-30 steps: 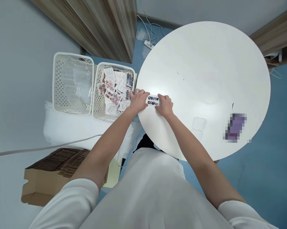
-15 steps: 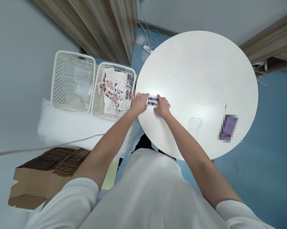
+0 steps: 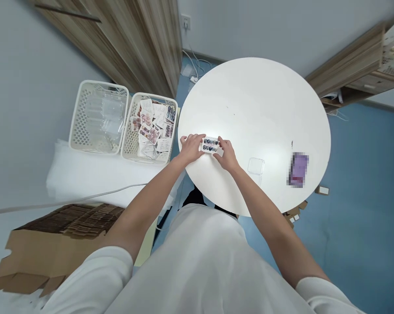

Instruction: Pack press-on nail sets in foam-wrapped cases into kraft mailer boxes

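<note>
A small white card of dark press-on nails (image 3: 210, 145) lies near the left edge of the round white table (image 3: 265, 100). My left hand (image 3: 190, 147) grips the card's left end and my right hand (image 3: 227, 153) grips its right end, fingers curled on both. An open clear plastic case (image 3: 256, 168) rests on the table to the right of my right hand.
Two white baskets stand left of the table: one (image 3: 150, 126) holds several nail cards, the other (image 3: 98, 117) holds clear cases. A purple blurred object (image 3: 297, 169) lies at the table's right side. Flat cardboard boxes (image 3: 62, 235) sit at lower left.
The view has tilted, so everything sits a little further left and lower in the picture. Both hands stay on the nail card.
</note>
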`<state>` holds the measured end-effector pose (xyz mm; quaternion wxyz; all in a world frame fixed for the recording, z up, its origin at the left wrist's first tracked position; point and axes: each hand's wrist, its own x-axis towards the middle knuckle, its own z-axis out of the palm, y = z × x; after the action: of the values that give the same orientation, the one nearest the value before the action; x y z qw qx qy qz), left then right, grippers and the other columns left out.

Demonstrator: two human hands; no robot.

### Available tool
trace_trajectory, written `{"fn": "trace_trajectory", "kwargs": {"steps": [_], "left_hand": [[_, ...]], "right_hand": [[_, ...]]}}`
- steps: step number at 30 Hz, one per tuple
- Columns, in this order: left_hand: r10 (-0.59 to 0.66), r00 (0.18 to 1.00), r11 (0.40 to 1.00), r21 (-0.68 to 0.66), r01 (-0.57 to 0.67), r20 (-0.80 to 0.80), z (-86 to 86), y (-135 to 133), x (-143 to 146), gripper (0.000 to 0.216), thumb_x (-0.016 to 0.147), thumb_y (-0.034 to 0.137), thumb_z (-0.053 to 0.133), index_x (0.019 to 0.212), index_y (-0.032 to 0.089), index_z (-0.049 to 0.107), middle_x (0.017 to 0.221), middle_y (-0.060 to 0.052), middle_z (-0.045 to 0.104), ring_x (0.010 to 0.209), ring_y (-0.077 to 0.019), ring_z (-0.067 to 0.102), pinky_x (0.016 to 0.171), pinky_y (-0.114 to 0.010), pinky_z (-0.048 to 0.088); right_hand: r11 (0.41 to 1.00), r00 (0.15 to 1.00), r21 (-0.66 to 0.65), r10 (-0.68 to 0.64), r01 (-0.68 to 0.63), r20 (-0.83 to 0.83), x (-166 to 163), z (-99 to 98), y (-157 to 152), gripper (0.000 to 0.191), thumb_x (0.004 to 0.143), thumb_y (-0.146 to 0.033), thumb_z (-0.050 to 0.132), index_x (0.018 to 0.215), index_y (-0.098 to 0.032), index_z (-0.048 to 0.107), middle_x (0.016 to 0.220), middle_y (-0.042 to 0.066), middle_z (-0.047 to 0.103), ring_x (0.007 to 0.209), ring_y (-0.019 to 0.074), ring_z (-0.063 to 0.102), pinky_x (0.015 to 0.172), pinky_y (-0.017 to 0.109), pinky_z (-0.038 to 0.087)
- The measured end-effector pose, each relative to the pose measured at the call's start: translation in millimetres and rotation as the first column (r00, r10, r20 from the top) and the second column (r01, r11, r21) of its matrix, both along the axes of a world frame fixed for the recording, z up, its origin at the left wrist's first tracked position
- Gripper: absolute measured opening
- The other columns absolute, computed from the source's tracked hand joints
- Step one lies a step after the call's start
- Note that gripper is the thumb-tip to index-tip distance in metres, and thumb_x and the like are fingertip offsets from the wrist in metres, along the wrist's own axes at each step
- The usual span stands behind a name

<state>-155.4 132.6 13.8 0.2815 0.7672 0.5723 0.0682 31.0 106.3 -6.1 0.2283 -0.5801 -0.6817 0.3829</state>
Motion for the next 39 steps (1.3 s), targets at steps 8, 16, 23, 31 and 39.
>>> {"fn": "trace_trajectory", "kwargs": {"steps": [8, 16, 23, 31, 39], "left_hand": [[-0.207, 0.955, 0.978, 0.032, 0.205, 0.215, 17.1, -39.1, 47.7, 0.063, 0.067, 0.035, 0.063, 0.123, 0.024, 0.036, 0.103, -0.004, 0.054, 0.099, -0.0236, 0.047, 0.084, -0.037, 0.030], [-0.250, 0.961, 0.965, -0.053, 0.257, 0.114, 15.6, -104.2, 121.4, 0.063, 0.065, 0.041, 0.064, 0.122, 0.027, 0.039, 0.107, -0.005, 0.051, 0.102, -0.0245, 0.045, 0.085, -0.037, 0.032], [-0.219, 0.974, 0.973, -0.085, 0.214, -0.054, -0.5, -135.1, 170.6, 0.064, 0.060, 0.042, 0.068, 0.118, 0.030, 0.044, 0.117, -0.006, 0.043, 0.109, -0.0284, 0.037, 0.087, -0.041, 0.030], [-0.123, 0.980, 0.991, -0.063, 0.114, -0.159, -13.9, -127.6, 197.4, 0.061, 0.059, 0.036, 0.069, 0.116, 0.031, 0.046, 0.119, -0.006, 0.041, 0.112, -0.0288, 0.033, 0.090, -0.042, 0.027], [-0.115, 0.977, 0.992, -0.080, 0.102, -0.180, -19.4, -121.2, 199.7, 0.063, 0.060, 0.036, 0.069, 0.118, 0.031, 0.045, 0.117, -0.006, 0.044, 0.110, -0.0271, 0.035, 0.089, -0.040, 0.027]], "right_hand": [[0.998, 1.000, 0.055, -0.014, 0.014, -0.002, 71.1, 34.1, -58.1, 0.067, 0.073, -0.029, 0.059, 0.132, -0.031, 0.027, 0.105, 0.005, 0.044, 0.099, 0.0216, 0.047, 0.089, 0.044, 0.040], [1.000, 0.991, -0.021, 0.010, -0.007, 0.135, 150.6, 31.1, -127.8, 0.063, 0.071, -0.036, 0.060, 0.129, -0.028, 0.034, 0.114, 0.009, 0.045, 0.111, 0.0272, 0.041, 0.091, 0.047, 0.037], [0.998, 0.956, -0.018, 0.057, -0.054, 0.289, 192.9, -0.3, -154.4, 0.063, 0.067, -0.039, 0.063, 0.124, -0.025, 0.039, 0.130, 0.009, 0.035, 0.123, 0.0281, 0.029, 0.098, 0.046, 0.028], [0.996, 0.952, -0.056, 0.083, -0.069, 0.295, 206.5, -19.6, -133.9, 0.063, 0.068, -0.037, 0.061, 0.125, -0.024, 0.037, 0.129, 0.009, 0.037, 0.121, 0.0259, 0.031, 0.096, 0.043, 0.029], [0.994, 0.939, -0.080, 0.099, -0.077, 0.329, 206.7, -24.5, -122.9, 0.063, 0.066, -0.035, 0.064, 0.123, -0.023, 0.040, 0.124, 0.009, 0.042, 0.116, 0.0264, 0.034, 0.092, 0.041, 0.031]]}}
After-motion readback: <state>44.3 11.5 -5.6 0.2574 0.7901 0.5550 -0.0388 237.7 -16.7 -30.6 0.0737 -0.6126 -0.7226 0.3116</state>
